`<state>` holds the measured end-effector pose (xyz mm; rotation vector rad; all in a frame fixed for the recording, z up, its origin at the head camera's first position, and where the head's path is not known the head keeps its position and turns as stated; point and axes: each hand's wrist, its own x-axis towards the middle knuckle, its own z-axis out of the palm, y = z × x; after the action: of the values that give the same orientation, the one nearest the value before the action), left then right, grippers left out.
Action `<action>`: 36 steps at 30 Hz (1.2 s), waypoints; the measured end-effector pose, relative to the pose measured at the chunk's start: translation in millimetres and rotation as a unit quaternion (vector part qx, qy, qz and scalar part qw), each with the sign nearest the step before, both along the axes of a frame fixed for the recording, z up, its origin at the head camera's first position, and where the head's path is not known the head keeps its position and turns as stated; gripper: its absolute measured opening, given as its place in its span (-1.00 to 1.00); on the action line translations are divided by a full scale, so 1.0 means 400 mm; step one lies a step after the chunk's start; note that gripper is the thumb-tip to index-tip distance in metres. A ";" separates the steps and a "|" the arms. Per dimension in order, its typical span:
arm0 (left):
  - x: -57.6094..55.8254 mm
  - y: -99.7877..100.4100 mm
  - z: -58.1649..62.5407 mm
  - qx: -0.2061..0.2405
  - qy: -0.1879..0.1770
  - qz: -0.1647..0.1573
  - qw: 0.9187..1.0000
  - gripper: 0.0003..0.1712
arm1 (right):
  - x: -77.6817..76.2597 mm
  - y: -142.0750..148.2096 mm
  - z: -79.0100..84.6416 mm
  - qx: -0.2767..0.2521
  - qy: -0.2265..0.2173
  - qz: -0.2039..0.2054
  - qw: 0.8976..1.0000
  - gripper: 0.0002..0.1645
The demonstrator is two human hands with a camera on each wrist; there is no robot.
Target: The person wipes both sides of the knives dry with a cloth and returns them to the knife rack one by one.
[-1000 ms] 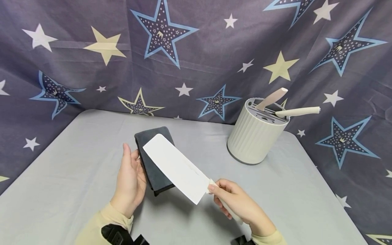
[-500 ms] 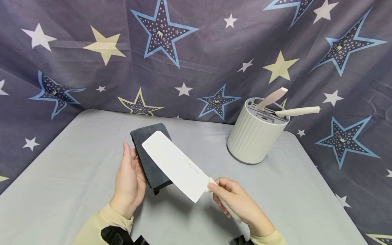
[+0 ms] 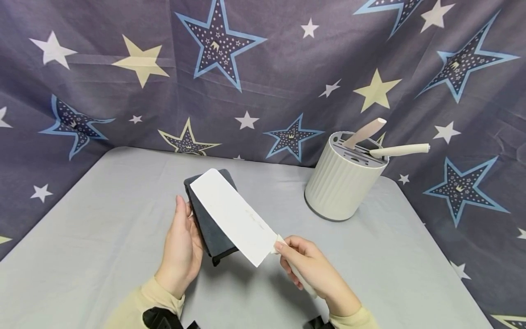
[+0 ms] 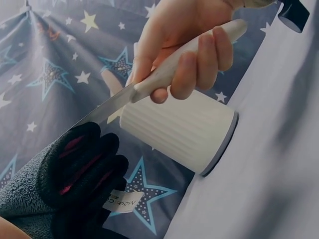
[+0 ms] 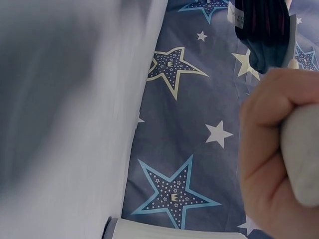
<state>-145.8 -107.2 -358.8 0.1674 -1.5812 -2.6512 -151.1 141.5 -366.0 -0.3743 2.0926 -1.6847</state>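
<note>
My left hand (image 3: 182, 249) holds a folded dark grey towel (image 3: 208, 230) above the table, its fingers partly hidden behind the towel and its thumb along the left side. My right hand (image 3: 306, 265) grips the pale handle (image 4: 184, 62) of a cleaver, thumb near the blade end. The white blade (image 3: 232, 214) lies slanted across the towel's face, tip toward the upper left. From the side, the left wrist view has the blade close along the folds of the towel (image 4: 30, 174), where a white tag (image 4: 122, 200) hangs. In the right wrist view the right hand (image 5: 264, 149) wraps the handle.
A ribbed cream knife block (image 3: 343, 187) stands at the table's back right. A pinkish handle (image 3: 365, 132) and a cream handle (image 3: 400, 150) stick out of its slotted top. A star-patterned curtain (image 3: 263, 91) hangs behind the light grey table (image 3: 102, 219).
The towel in my left hand has shifted slightly left and up, then back to the right. The cleaver has moved a little up and left over it. Both grips stay the same.
</note>
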 end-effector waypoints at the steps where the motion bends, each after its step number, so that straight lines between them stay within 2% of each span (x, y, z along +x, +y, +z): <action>1: 0.001 0.002 0.000 -0.002 0.001 -0.002 1.000 -0.04 | 0.000 -0.002 0.000 0.000 0.000 -0.001 1.000 -0.57; 22: 0.013 0.027 -0.006 -0.013 0.002 -0.013 1.000 -0.04 | -0.002 -0.044 0.003 -0.013 0.007 -0.036 0.999 -0.62; 33: 0.011 0.041 -0.008 -0.023 -0.020 -0.014 0.999 -0.01 | -0.010 -0.073 0.008 -0.029 0.005 -0.063 0.998 -0.65; 36: 0.013 0.046 -0.011 -0.029 -0.012 -0.019 0.999 -0.02 | -0.012 -0.080 0.012 -0.036 0.005 -0.068 0.997 -0.66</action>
<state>-140.5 -88.7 -363.0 0.1694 -1.6823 -2.6389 -156.0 109.5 -361.0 -0.2690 2.1121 -1.8426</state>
